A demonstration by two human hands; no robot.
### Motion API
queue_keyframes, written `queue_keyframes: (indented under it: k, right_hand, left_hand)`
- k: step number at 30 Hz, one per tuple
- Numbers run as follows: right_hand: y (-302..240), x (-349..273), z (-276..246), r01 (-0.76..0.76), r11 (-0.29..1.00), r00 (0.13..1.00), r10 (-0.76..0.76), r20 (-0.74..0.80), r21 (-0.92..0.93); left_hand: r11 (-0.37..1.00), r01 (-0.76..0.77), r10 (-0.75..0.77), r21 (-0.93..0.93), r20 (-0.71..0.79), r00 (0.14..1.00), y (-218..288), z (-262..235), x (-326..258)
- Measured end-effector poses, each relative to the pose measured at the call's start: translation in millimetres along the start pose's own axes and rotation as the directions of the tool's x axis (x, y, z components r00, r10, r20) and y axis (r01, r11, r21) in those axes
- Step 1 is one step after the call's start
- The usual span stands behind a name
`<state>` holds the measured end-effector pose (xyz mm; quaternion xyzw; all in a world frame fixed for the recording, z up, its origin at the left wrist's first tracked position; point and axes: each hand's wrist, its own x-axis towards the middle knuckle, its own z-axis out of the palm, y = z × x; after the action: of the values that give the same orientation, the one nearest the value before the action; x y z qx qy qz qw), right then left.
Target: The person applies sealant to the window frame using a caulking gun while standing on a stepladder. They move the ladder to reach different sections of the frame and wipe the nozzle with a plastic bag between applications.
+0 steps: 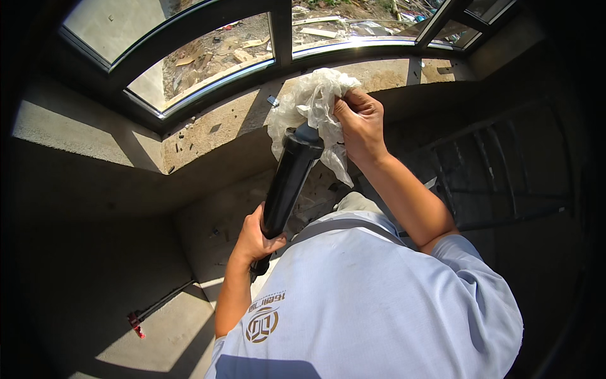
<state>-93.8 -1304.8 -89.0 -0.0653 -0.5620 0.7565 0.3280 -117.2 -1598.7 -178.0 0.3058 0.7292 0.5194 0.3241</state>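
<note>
My left hand (255, 240) is wrapped round the lower barrel of a black caulking gun (287, 184), which tilts up and away toward the window. A grey rounded tip (307, 131) shows at its upper end. My right hand (361, 124) is closed, pinching a crumpled, translucent plastic bag (310, 95) between thumb and fingers. The bag hangs around and behind the gun's upper end; whether it touches the tip I cannot tell. What lies inside the barrel is hidden.
Ahead runs a concrete sill (214, 129) with small debris, below a dark-framed window (282, 31). To the right, a ladder-like frame (486, 161) stands in shadow. A red tool with a thin rod (136, 321) lies on the concrete at lower left.
</note>
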Motion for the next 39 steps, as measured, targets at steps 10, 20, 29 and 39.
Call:
queue_keyframes:
  k: [10, 20, 29, 39]
  right_hand:
    - [-8, 2, -10, -0.278, 0.961, 0.957, 0.275, -0.087, -0.014]
    - [-11, -14, -11, -0.365, 0.838, 0.889, 0.443, -0.115, 0.405]
    - [-7, -32, 13, -0.274, 0.851, 0.958, 0.285, 0.044, 0.449]
    - [19, -15, 33, 0.033, 0.978, 0.981, 0.007, -0.191, 0.207]
  left_hand:
    - [0.967, -0.054, 0.120, 0.250, -0.256, 0.959, -10, 26, -2]
    - [0.989, -0.074, 0.085, 0.130, -0.082, 0.993, -17, 11, -7]
    - [0.954, 0.234, -0.199, -0.188, 0.186, 0.962, -43, 5, -8]
    - [0.840, 0.264, -0.064, -0.475, 0.396, 0.916, -44, 2, 5]
